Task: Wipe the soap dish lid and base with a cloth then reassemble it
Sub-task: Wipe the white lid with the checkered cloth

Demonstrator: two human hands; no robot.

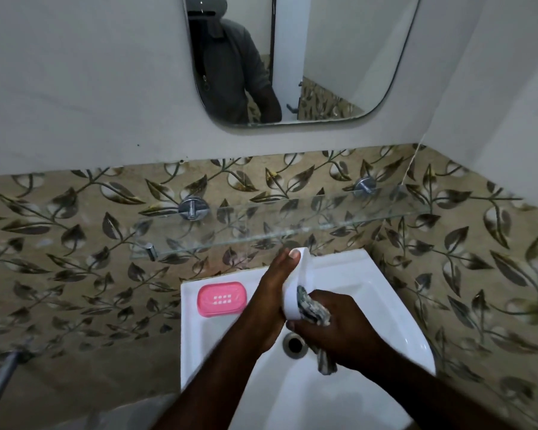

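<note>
My left hand (272, 293) grips a white soap dish part (297, 283), held on edge above the white sink (385, 305). My right hand (333, 333) holds a grey patterned cloth (312, 308) pressed against the white part's inner side; a tail of the cloth hangs down near the drain (294, 344). The pink soap dish part (221, 297), with small drain holes, lies flat on the sink's back left corner, apart from both hands.
A glass shelf (277, 225) on chrome brackets juts out just above and behind the sink. A mirror (292, 57) hangs on the wall above. A chrome pipe (3, 380) runs at the lower left. Leaf-patterned tiles cover the wall.
</note>
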